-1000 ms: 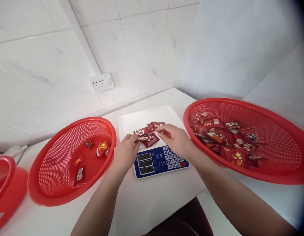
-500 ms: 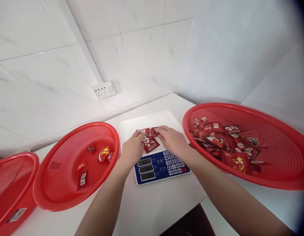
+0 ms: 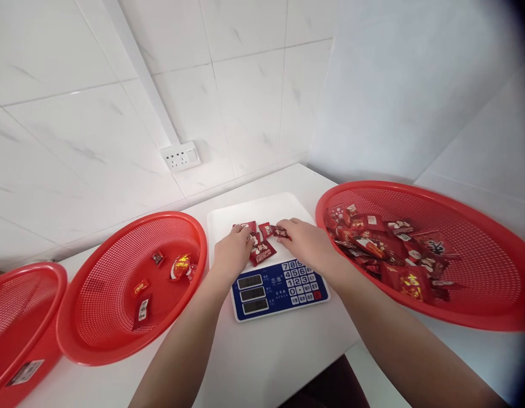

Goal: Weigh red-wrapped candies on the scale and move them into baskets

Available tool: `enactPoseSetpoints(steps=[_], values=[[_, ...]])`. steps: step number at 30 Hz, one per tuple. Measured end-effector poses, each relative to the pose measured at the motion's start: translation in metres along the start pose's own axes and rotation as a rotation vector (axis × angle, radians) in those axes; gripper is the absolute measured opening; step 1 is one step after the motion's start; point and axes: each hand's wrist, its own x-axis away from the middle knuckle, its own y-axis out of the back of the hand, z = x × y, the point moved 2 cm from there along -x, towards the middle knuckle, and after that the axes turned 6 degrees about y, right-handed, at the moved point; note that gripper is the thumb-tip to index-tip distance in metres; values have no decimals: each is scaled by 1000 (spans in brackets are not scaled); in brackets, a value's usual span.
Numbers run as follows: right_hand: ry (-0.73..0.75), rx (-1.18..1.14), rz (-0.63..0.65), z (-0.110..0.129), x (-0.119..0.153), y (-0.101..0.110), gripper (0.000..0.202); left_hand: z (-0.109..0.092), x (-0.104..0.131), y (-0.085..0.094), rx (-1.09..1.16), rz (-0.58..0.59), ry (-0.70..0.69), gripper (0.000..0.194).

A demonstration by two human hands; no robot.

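Several small red snack packets [image 3: 263, 252] lie on the white pan of a digital scale [image 3: 223, 218]. At the pan's left side, my left hand [image 3: 233, 249] is closed with its fingertips on the packets there, partly covering them. My right hand [image 3: 304, 242] pinches a dark red packet [image 3: 281, 232] between thumb and fingers, just above the pan's right part. A smaller red packet [image 3: 265, 229] lies between the two hands. The scale's blue panel has displays, whose digits I cannot read clearly, and a keypad.
A red mesh basket [image 3: 177, 218] on the left holds several packets. Another red basket [image 3: 37, 272] stands at the far left. The red basket [image 3: 491, 272] on the right holds a heap of red packets. Behind the white table [image 3: 262, 351] is a tiled wall with a socket [image 3: 180, 156].
My right hand has moved slightly right with a packet, away from my left hand. The small packet in between now shows more fully. My left hand has hardly moved.
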Motion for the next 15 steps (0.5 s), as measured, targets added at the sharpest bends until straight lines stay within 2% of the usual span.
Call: enactPoseSetpoints(steps=[6, 11, 13, 15], values=[[48, -15, 94, 6, 2, -2, 20, 2, 2, 3, 155, -57, 9, 23], [11, -73, 28, 6, -3, 0, 25, 14, 26, 18, 370, -135, 61, 28], [7, -186, -34, 9, 6, 6, 26, 19, 47, 21, 554, -58, 79, 32], [40, -364, -75, 14, 20, 12, 25, 22, 72, 18, 806, 147, 75, 45]])
